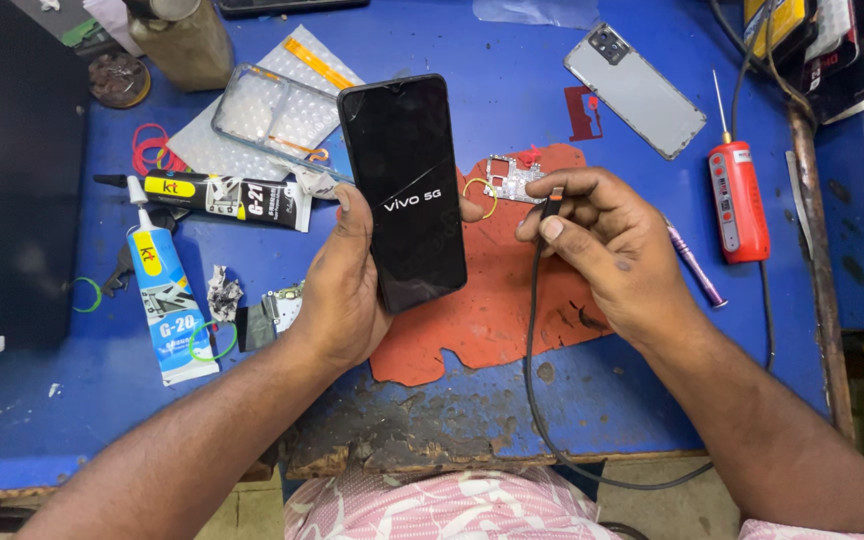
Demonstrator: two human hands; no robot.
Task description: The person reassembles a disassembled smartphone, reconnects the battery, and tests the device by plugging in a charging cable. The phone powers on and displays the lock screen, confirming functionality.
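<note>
Black smartphone (pixel 404 190) is gripped edgewise in left hand (pixel 337 290), black cable plug (pixel 550 207) pinched by right hand (pixel 612 250) fingertips; port damage is risked if plug is misaligned.

Black phone (pixel 407 190), screen lit with white logo, upright, slightly tilted, held above the tabletop centre. Black cable (pixel 532 340), plug end raised just right of phone, trailing off near edge.

We see bright, even light from above on the blue tabletop (pixel 592 380), with soft, short shadows, a faint streak of glare on the phone (pixel 404 190) screen (sharp focus throughout), and slightly bowed edges.
</note>
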